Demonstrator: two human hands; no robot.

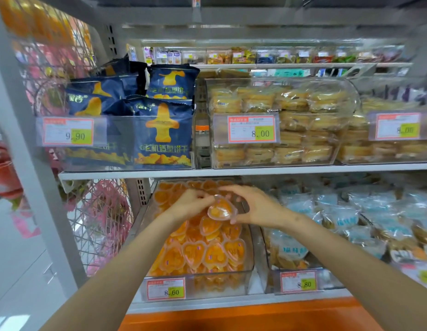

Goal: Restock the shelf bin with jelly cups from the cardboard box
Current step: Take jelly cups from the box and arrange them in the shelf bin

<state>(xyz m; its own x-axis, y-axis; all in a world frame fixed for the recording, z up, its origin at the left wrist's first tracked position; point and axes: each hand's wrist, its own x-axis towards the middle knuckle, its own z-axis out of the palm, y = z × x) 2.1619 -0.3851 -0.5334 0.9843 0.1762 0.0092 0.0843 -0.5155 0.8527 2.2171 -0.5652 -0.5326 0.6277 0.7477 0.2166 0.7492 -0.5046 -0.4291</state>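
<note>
- Standing nearby, I see the clear bin (248, 273) low at six o'clock, nearly full of orange heart-shaped cups (215, 255).
- The left hand (191, 204) at nine o'clock and the right hand (253, 206) at three pinch one jelly cup (221, 210) between curled fingers, above the bin's far half.
- It looks light, slick and thin-lidded; I'd grip the stiff rim.
</note>
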